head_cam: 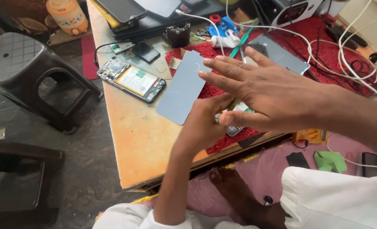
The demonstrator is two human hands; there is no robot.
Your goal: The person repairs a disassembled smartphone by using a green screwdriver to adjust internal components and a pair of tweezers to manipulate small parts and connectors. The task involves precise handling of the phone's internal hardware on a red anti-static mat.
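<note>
The left hand (205, 123) gripped a phone (238, 111) over the red mat (205, 51), steadying it, while the right hand (260, 91) lay flat, fingers spread, holding nothing, beside the grey panel (184, 87).

On the table (133, 140) the back cover (183, 87) lies half on the mat (324, 32) — left of it the opened phone (131, 79), stool (31, 68) beyond the edge.
</note>
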